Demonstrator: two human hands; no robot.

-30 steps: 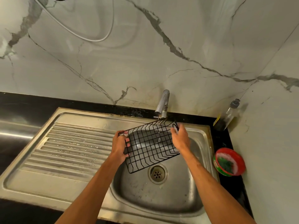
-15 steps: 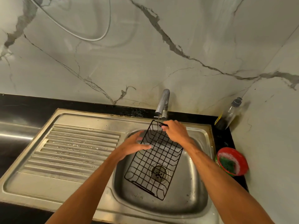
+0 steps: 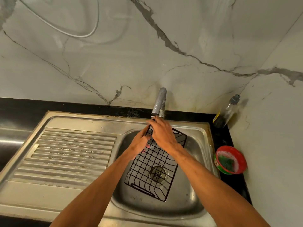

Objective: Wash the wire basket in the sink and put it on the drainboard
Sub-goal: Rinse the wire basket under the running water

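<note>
A black wire basket [image 3: 155, 158] lies tilted in the steel sink [image 3: 195, 163], its near end low over the drain [image 3: 158, 172] and its far end raised under the tap [image 3: 159, 100]. My left hand [image 3: 139, 144] grips the basket's far left edge. My right hand [image 3: 163, 135] reaches over the basket's far end, fingers pinched together just below the tap's spout. They are at the basket's far corner or at the tap, and I cannot tell which. The ribbed drainboard [image 3: 68, 153] lies left of the basin with nothing on it.
A red bowl with foam and a green scrubber [image 3: 230, 159] sits on the black counter right of the sink. A clear bottle with a grey cap [image 3: 227, 112] stands in the back right corner. Marble wall rises close behind the tap.
The basket swung from held crosswise under the tap to lengthwise, down into the basin. My left hand took its far left edge. My right hand rose toward the spout.
</note>
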